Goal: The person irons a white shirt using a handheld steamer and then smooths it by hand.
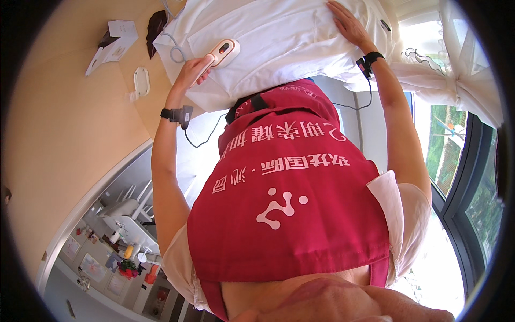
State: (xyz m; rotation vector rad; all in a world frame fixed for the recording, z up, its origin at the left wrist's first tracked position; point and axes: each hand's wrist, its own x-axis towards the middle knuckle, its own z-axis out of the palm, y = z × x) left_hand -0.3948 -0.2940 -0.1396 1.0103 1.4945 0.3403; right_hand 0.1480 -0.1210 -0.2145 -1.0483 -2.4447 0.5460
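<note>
My left hand [192, 74] grips the handle of a small white handheld iron [229, 50] with copper-coloured trim and a lit indicator. Its soleplate is hidden, turned towards a white cloth garment [277, 44] spread out before me. A pale grey cord [176, 50] curls over the fabric's left edge beside the iron. On the far right part of the garment, my right hand [351, 26] lies flat, palm down, fingers stretched forward. A small dark label [385, 25] shows to the right of that hand.
Left of the garment are an opened white carton [122, 42], a dark brown object [156, 30] and a white oval tray [141, 81]. Sheer curtains [454, 72] and a dark-framed window [454, 169] stand close on the right. Cables [205, 141] run from both wrist straps.
</note>
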